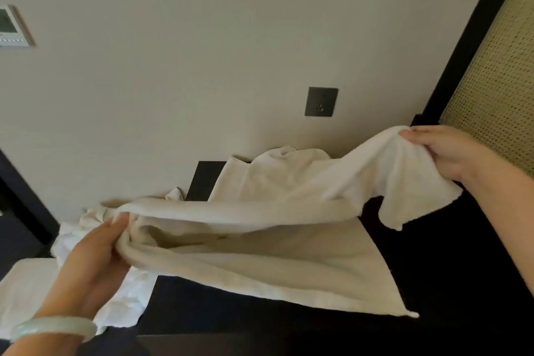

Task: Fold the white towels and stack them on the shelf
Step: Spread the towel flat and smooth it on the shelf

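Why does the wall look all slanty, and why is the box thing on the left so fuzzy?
Head view: the wide-angle camera, likely tilted, slants the wall and socket; the wall panel at the left edge looks motion-blurred; light is soft, no glare; the towel shades its fold.

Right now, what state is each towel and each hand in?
Held towel, unfolded, stretched in the air between both hands.
Left hand, grips one end of it.
Right hand, grips the other end, raised higher.
Back towels, crumpled, unfolded.
Left towels, rumpled, lying on the dark surface.
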Tool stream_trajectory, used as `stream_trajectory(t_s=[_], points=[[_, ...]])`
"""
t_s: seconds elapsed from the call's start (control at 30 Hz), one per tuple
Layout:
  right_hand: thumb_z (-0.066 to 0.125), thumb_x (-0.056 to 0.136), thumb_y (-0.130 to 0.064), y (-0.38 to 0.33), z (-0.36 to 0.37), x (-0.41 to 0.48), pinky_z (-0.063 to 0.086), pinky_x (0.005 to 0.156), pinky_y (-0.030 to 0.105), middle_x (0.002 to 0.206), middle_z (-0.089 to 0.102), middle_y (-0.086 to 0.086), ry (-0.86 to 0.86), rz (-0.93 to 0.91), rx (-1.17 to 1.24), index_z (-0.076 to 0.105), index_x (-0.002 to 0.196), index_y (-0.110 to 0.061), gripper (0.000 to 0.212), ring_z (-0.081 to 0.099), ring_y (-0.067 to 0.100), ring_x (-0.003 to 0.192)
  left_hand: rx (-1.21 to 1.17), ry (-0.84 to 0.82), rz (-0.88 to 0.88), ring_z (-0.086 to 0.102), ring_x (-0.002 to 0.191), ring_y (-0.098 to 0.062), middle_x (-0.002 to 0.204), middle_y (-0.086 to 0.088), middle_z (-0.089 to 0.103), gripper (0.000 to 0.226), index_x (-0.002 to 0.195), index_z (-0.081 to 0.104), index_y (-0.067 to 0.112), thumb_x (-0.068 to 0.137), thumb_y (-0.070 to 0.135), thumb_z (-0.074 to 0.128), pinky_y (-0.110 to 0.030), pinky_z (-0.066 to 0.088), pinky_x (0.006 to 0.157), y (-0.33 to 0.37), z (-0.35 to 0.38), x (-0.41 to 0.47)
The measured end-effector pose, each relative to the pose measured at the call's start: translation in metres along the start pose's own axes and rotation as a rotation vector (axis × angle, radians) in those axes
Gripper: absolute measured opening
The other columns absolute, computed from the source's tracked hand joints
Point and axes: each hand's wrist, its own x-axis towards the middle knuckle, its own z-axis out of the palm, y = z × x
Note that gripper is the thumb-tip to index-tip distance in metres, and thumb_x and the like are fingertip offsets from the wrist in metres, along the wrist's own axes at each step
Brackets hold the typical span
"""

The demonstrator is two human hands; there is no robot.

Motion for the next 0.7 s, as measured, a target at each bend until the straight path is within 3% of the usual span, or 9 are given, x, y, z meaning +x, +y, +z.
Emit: stream_trajectory(t_s=[0.1, 0.17, 0.23, 0.37, 0.43, 0.5, 0.57, 0.63, 0.7], points=[[0.068, 0.089, -0.007, -0.017, 0.013, 0.022, 0.057, 0.078, 0.037, 0.113, 0.070, 0.015, 0.055, -0.019, 0.024, 0.062, 0.127, -0.005, 0.038, 0.068, 0.026, 0.100, 0.025, 0.088, -0.087, 0.074, 0.090, -0.026, 0.103, -0.014, 0.074, 0.037, 0.112, 0.068, 0.009, 0.101, 0.034, 0.043, -0.044, 0.057, 0.076, -0.013, -0.009, -0.001], [0.066, 0.092, -0.006, -0.004, 0.029, 0.035, 0.048, 0.096, 0.041, 0.130, 0.061, 0.016, 0.108, -0.044, -0.316, 0.057, 0.135, -0.005, 0.043, 0.060, 0.030, 0.114, 0.344, 0.218, -0.107, 0.069, 0.099, -0.033, 0.110, -0.016, 0.071, 0.037, 0.117, 0.064, 0.012, 0.100, 0.040, 0.049, -0.051, 0.052, 0.091, -0.029, -0.019, -0.001], [0.068, 0.093, -0.010, 0.025, 0.043, 0.036, 0.042, 0.102, 0.039, 0.133, 0.060, 0.015, 0.183, -0.076, -0.681, 0.057, 0.134, -0.006, 0.043, 0.055, 0.031, 0.121, 0.756, 0.326, -0.087, 0.064, 0.096, -0.034, 0.107, -0.016, 0.069, 0.043, 0.110, 0.063, 0.009, 0.093, 0.049, 0.059, -0.052, 0.048, 0.095, -0.045, -0.023, -0.004], [0.069, 0.091, -0.017, 0.105, 0.065, 0.014, 0.049, 0.070, 0.030, 0.100, 0.064, 0.002, 0.198, 0.042, -0.865, 0.063, 0.110, -0.014, 0.020, 0.061, 0.017, 0.086, 1.180, 0.318, -0.153, 0.055, 0.077, -0.025, 0.087, -0.010, 0.060, 0.051, 0.103, 0.048, 0.009, 0.075, 0.036, 0.080, -0.040, 0.043, 0.068, -0.073, -0.025, -0.014], [0.071, 0.088, -0.024, 0.147, 0.070, -0.008, 0.043, 0.057, 0.026, 0.086, 0.061, 0.000, 0.144, 0.097, -0.958, 0.058, 0.094, -0.018, 0.016, 0.059, 0.014, 0.074, 1.349, 0.259, -0.135, 0.054, 0.081, -0.025, 0.096, -0.011, 0.059, 0.052, 0.113, 0.041, 0.011, 0.079, 0.030, 0.075, -0.039, 0.043, 0.070, -0.085, -0.028, -0.012], [0.073, 0.084, -0.032, 0.183, 0.073, -0.032, 0.043, 0.058, 0.023, 0.087, 0.060, -0.004, -0.021, 0.106, -0.967, 0.055, 0.087, -0.024, 0.020, 0.058, 0.010, 0.075, 1.534, 0.171, -0.083, 0.054, 0.093, -0.027, 0.115, -0.011, 0.050, 0.068, 0.135, 0.029, 0.015, 0.083, 0.032, 0.070, -0.035, 0.045, 0.078, -0.094, -0.030, -0.006], [0.074, 0.077, -0.046, 0.211, 0.076, -0.053, 0.042, 0.063, 0.021, 0.094, 0.054, -0.013, -0.239, 0.114, -1.042, 0.051, 0.089, -0.032, 0.029, 0.054, 0.005, 0.082, 1.777, 0.123, 0.052, 0.051, 0.098, -0.027, 0.116, -0.005, 0.039, 0.074, 0.147, 0.018, 0.024, 0.087, 0.034, 0.062, -0.034, 0.046, 0.080, -0.096, -0.029, -0.004], [0.073, 0.074, -0.055, 0.232, 0.076, -0.067, 0.038, 0.068, 0.021, 0.099, 0.042, -0.021, -0.318, 0.040, -1.230, 0.046, 0.094, -0.037, 0.038, 0.046, 0.004, 0.091, 1.938, 0.102, 0.230, 0.047, 0.094, -0.025, 0.112, -0.003, 0.040, 0.066, 0.148, 0.025, 0.026, 0.090, 0.036, 0.056, -0.037, 0.049, 0.079, -0.096, -0.026, -0.004], [0.069, 0.080, -0.054, 0.242, 0.078, -0.075, 0.036, 0.070, 0.022, 0.100, 0.040, -0.020, -0.259, -0.107, -1.317, 0.047, 0.098, -0.039, 0.033, 0.042, 0.005, 0.093, 1.965, 0.088, 0.277, 0.046, 0.091, -0.026, 0.110, -0.006, 0.045, 0.061, 0.143, 0.039, 0.021, 0.088, 0.042, 0.058, -0.038, 0.048, 0.079, -0.095, -0.021, -0.003]])
